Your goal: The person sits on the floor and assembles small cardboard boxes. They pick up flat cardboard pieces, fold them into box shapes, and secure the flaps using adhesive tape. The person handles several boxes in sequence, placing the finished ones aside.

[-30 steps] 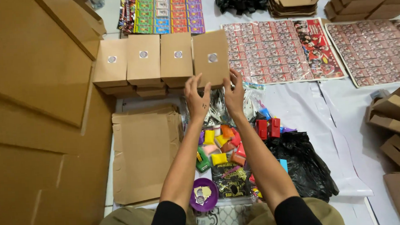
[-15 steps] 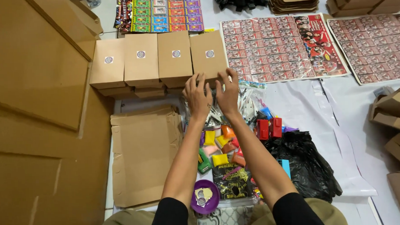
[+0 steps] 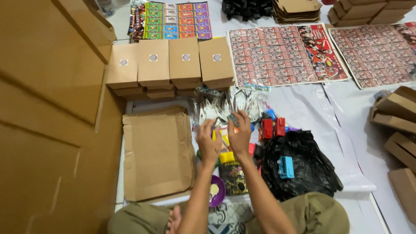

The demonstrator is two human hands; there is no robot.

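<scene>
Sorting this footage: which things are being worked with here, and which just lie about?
In hand:
left hand and right hand over the small coloured toys
clear packets just beyond

Lying about:
brown boxes
printed sheets
black bags
flat cardboard
purple lid

White sheeted floor (image 3: 356, 125); tall cardboard panels (image 3: 37, 113) at left.
</scene>
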